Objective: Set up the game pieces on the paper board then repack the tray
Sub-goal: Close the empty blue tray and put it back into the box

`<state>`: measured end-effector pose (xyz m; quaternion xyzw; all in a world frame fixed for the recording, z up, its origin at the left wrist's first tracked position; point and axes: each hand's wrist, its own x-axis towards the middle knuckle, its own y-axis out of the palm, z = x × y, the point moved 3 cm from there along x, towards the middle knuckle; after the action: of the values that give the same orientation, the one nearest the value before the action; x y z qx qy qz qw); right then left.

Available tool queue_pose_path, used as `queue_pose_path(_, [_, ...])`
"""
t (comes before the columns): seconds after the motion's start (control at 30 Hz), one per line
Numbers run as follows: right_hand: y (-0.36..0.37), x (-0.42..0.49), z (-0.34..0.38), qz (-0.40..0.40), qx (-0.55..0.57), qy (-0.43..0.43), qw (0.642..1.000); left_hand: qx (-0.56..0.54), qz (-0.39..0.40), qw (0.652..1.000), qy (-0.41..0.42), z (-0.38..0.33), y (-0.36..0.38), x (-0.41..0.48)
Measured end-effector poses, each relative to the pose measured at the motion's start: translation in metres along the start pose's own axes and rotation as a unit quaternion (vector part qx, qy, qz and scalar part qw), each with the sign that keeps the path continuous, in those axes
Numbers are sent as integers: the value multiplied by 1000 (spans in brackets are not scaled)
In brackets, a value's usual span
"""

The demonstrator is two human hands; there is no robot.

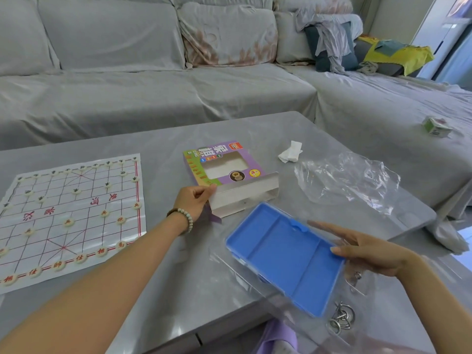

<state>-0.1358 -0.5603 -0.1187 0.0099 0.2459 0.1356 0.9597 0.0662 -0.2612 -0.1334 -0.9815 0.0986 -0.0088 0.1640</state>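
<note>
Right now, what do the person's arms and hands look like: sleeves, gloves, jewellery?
Both forearms are bare, with no sleeves or gloves showing. The left hand has a pale bead bracelet at its wrist, with a darker brown band beside it. The right hand shows no ring or wristwear.

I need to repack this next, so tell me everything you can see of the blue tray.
The blue tray is a shallow rectangular insert, plastic-looking, with raised ribs dividing it into compartments, all empty. It seems to sit in a clear case with a blue clasp on its far edge. It lies flat and askew near the front edge of the grey table. The right hand touches its right end, thumb on the rim, fingers straight. The game box lies just beyond.
</note>
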Motion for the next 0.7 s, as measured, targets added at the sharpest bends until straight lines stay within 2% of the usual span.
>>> queue_pose_path(0.23, [2,19,6,-18,19,15,1000,-17,-2,1000,-1,1,1,1])
queue_pose_path(0.5, [-19,6,-7,-126,69,-18,989,-12,-5,1000,8,8,2,1])
queue_pose_path(0.7, [-17,14,-13,-168,79,-43,982,-34,-28,999,17,8,4,2])
